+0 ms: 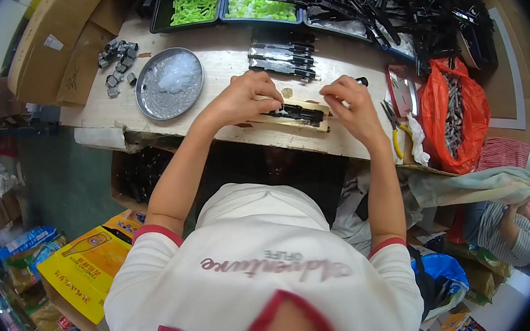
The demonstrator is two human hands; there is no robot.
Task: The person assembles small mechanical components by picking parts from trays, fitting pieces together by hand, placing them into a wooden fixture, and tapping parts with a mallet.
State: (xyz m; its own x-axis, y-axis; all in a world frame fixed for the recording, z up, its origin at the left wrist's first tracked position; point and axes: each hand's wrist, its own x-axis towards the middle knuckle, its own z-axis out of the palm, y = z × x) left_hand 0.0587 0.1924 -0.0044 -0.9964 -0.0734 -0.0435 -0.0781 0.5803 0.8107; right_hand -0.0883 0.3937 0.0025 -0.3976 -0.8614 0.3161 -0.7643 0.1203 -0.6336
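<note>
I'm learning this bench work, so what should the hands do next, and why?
Probably lower the right hand to the right end of the black part to steady it. The left hand has its fingertips at the left end, while the right hand appears apart from the other end, with no item plainly visible in its fingers.
</note>
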